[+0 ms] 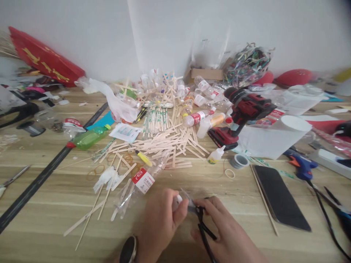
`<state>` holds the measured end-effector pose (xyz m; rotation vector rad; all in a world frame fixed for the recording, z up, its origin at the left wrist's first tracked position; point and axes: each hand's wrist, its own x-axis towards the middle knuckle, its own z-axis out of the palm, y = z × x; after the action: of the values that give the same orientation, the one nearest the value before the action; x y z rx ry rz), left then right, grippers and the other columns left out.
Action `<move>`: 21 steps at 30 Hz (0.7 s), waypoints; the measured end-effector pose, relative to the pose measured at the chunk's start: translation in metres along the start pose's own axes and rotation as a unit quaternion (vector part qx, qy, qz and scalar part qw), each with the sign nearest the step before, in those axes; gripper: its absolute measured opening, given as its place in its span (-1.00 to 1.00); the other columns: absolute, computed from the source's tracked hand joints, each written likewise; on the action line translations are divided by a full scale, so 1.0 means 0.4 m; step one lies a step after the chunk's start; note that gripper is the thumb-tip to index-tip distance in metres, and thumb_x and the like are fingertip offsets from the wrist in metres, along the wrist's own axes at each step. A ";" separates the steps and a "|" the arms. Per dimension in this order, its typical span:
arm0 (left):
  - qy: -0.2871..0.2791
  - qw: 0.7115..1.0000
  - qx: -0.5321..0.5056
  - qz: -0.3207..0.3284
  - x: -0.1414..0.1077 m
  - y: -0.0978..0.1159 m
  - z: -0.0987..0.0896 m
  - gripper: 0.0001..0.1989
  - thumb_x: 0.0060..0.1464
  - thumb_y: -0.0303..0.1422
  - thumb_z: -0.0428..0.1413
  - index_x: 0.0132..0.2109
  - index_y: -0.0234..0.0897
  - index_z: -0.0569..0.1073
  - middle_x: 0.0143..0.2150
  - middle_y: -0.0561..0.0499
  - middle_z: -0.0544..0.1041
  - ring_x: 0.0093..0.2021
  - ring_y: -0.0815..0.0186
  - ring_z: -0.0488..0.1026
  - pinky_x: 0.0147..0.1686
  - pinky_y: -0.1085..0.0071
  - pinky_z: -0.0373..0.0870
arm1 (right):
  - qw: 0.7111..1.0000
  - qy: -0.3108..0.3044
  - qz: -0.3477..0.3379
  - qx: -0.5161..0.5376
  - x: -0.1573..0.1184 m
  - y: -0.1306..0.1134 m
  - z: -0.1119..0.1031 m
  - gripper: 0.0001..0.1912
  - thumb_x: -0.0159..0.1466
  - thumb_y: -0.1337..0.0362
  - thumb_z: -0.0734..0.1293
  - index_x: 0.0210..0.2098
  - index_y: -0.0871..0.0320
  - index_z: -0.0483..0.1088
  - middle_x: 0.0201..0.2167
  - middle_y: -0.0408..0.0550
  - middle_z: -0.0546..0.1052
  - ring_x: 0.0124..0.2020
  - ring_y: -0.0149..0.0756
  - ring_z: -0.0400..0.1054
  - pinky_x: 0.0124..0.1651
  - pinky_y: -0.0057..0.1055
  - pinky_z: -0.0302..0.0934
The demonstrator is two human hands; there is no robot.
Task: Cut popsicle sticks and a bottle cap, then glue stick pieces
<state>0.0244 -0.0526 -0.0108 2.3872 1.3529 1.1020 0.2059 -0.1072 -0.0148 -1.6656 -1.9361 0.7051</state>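
Note:
My left hand (164, 213), with a dark watch (128, 249) at the wrist, pinches a small white round piece (177, 200) between thumb and forefinger. To its right my right hand (219, 223) is closed on scissors (201, 215) with black handles. The scissor blades are parted and point up and left, close beside the white piece. A clear plastic bottle (143, 180) with a red and white label lies just beyond my left hand, tilted across the table.
Wooden sticks (164, 142) and several plastic bottles (197, 117) cover the middle. A red and black drill (241, 117) stands behind a small glue bottle (216, 155). At right lie a phone (281, 197), a thin stick (263, 199) and a blue glue gun (301, 166).

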 end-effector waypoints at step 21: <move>-0.165 0.955 -0.153 -0.191 -0.027 0.001 0.028 -0.72 0.26 -0.13 -0.04 -0.36 -0.18 0.28 -0.55 0.10 0.46 -0.55 0.29 0.46 -0.55 0.44 0.32 | 0.960 0.152 -0.064 -0.224 -0.025 0.019 -0.013 -0.46 0.09 0.42 0.34 0.08 0.02 0.36 -0.26 0.01 0.40 -0.23 -0.10 0.34 -0.20 -0.19 0.24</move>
<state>0.0289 -0.0596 -0.0239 1.8799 1.3329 0.7072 0.2163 -0.1156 -0.0161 -1.7523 -2.0471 -0.0537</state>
